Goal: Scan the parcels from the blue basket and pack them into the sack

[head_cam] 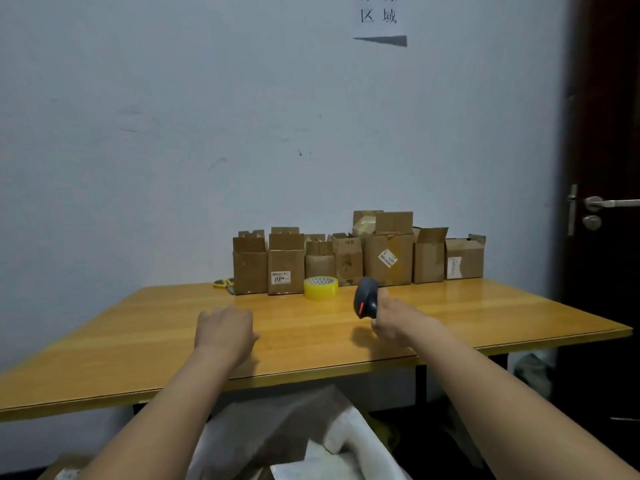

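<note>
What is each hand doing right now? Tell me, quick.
Left hand: open, fingers loosely bent over the table, holding nothing.
Right hand: closed around the black scanner.

Person's left hand (225, 329) and right hand (394, 322) bare; both forearms (166, 403) bare, uncovered to the frame edge.

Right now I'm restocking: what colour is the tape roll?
The tape roll is yellow; head view shows it best.

Pale wall (173, 116), wooden table (173, 341), dark door (606, 98) at right
</note>
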